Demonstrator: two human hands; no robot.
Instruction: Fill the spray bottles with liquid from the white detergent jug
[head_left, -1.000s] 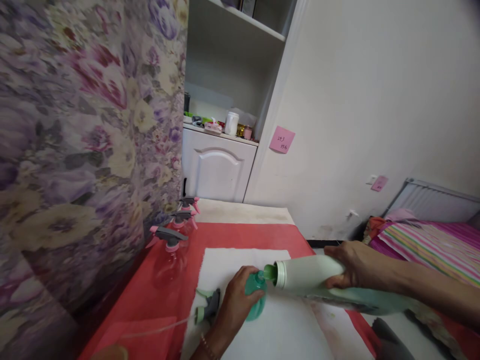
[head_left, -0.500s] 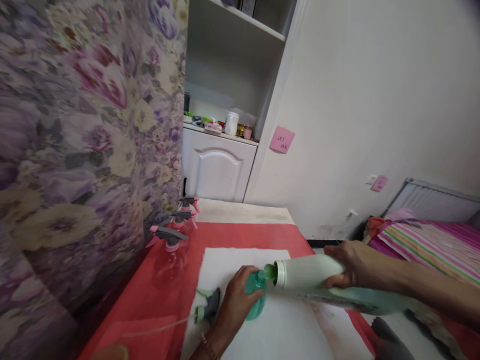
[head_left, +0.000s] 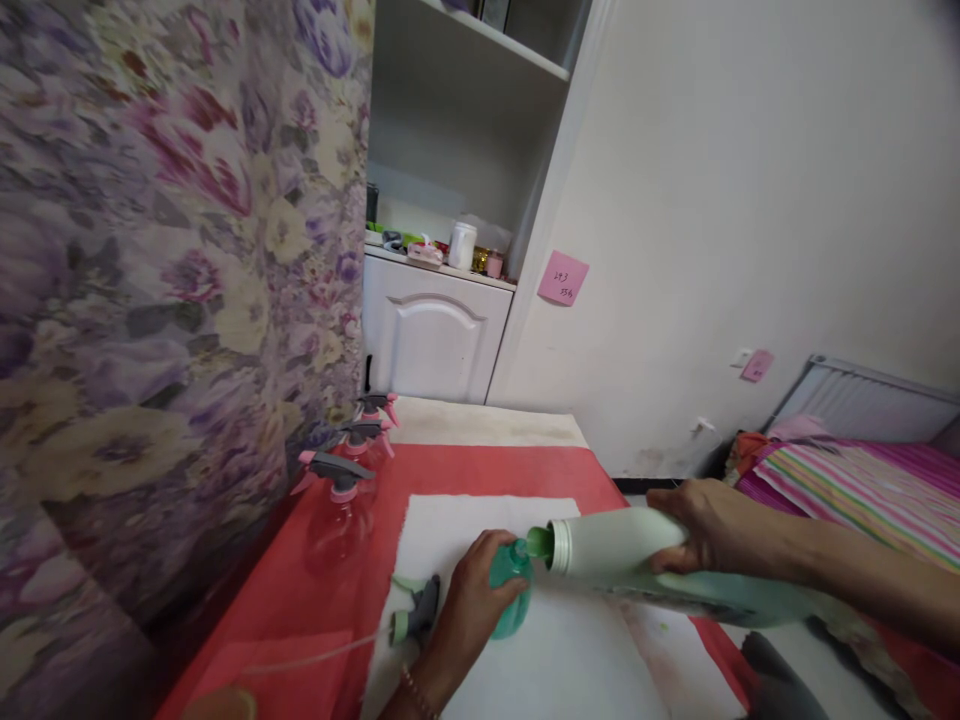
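Grasping a teal bottle [head_left: 513, 618] over the red-covered desk [head_left: 480, 470] with the fingers of the left hand [head_left: 476, 592], beside a detached trigger sprayer [head_left: 424, 608], and clasping in the right hand [head_left: 709, 530] a tilted pale-green bottle [head_left: 607, 543] with mouth near the teal neck.

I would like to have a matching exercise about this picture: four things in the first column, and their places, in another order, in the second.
Things:
1. grey-and-green plastic spray nozzle
2. long pale green plastic bottle
3. larger pink square paper note
4. small translucent green bottle

Places:
A. stuck on the white wall
B. in the left hand
C. lying on the white rectangular sheet
D. in the right hand, tipped

Pairs: 1-C, 2-D, 3-A, 4-B
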